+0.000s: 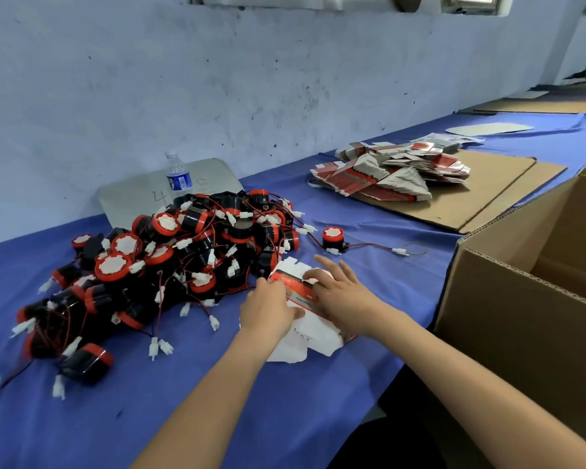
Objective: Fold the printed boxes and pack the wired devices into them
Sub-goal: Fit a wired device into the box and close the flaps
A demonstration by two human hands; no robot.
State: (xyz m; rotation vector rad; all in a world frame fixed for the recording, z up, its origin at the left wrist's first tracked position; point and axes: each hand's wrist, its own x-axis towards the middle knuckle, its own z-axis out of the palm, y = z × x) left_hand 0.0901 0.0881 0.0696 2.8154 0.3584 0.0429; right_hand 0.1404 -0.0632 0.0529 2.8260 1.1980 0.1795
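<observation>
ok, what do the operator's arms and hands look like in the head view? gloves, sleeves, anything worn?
Both hands are bare: no gloves on the left hand or the right hand. Both forearms are uncovered right down to the bottom edge of the frame, so no sleeves show. No watch, wristband or ring can be seen, and there are no markings or cables on either arm.

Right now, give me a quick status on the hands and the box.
Left hand and right hand flat on unfolded printed box. Loose device beyond it, unpacked. Device pile crowds left side.
</observation>
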